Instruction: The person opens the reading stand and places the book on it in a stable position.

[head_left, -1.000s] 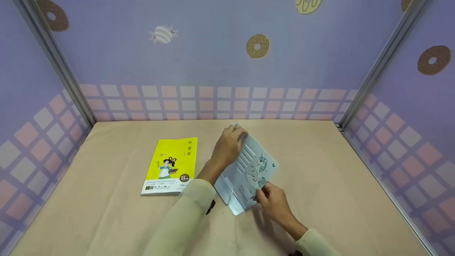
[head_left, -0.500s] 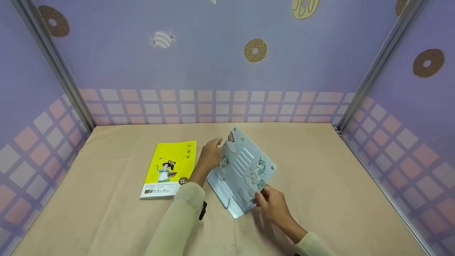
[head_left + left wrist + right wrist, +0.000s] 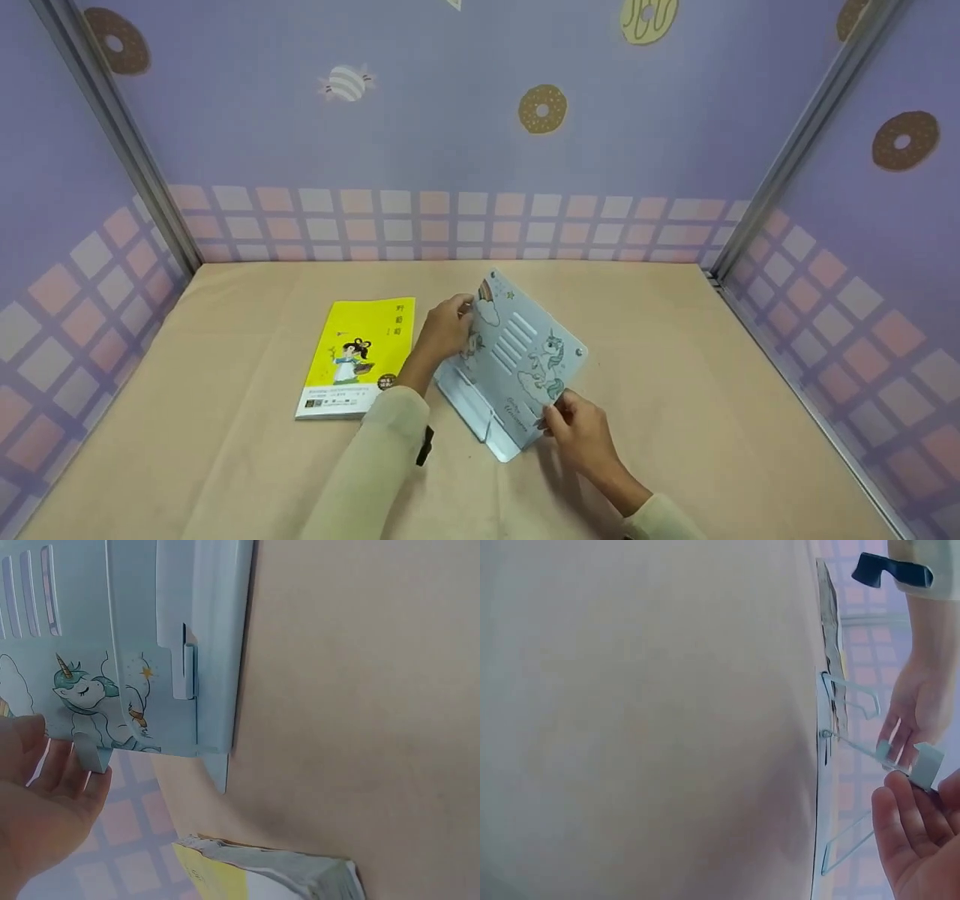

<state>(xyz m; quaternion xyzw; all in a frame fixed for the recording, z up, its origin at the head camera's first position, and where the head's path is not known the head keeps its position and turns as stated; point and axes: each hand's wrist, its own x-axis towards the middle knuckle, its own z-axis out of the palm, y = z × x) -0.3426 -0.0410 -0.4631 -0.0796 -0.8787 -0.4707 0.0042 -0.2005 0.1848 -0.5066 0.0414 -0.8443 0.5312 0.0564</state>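
A pale blue metal book stand [image 3: 510,360] with unicorn drawings and slots leans upright on the table, turned at an angle, its bottom ledge [image 3: 472,411] facing front left. My left hand [image 3: 448,327] holds its left side edge; the left wrist view shows those fingers [image 3: 64,772] around a small bent tab [image 3: 91,753]. On the opposite side, my right hand [image 3: 583,431] pinches the lower right edge, thumb in front and fingers behind. In the right wrist view, thin wire supports [image 3: 855,694] show at the stand's back, near another bent tab [image 3: 925,765].
A yellow book [image 3: 360,356] with a cartoon figure on its cover lies flat left of the stand, close to my left forearm. A beige cloth covers the table [image 3: 712,420]. Purple patterned walls [image 3: 450,150] enclose the back and both sides.
My left hand has come down from the stand's top corner to its left edge, uncovering the rainbow print. The right hand keeps its hold, and the stand stays nearly in place.
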